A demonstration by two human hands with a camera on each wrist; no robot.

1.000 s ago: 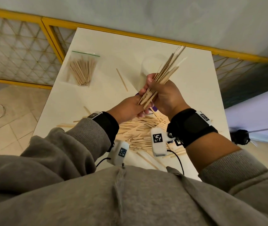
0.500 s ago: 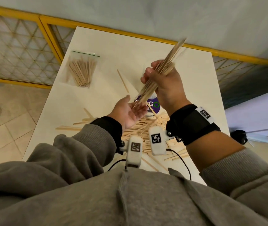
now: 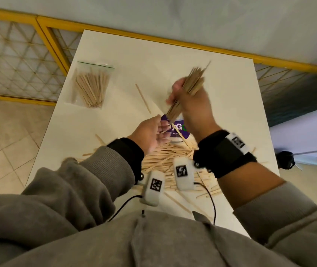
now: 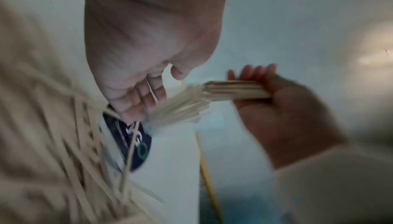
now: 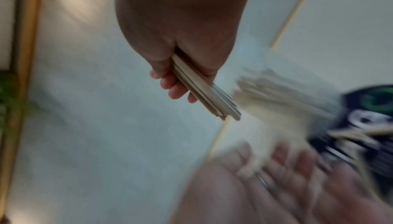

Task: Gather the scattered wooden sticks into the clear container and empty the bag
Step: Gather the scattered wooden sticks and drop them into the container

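My right hand grips a thick bundle of wooden sticks, tilted, with its lower ends down by the clear container and its purple label. The hand hides most of the container, and I cannot tell whether the ends are inside it. My left hand is open, palm up, fingers beside those lower ends. The left wrist view shows the bundle blurred next to my left fingers. In the right wrist view the bundle pokes out past the right hand's curled fingers. A heap of loose sticks lies below both wrists.
A clear zip bag full of sticks lies flat at the table's far left. One single stick lies between the bag and the container. A yellow-framed mesh fence runs along the left and far edges of the white table.
One second ago both hands held the bundle. The left hand let go and opened; the right hand tipped the bundle steeper and brought its lower ends down to the container.
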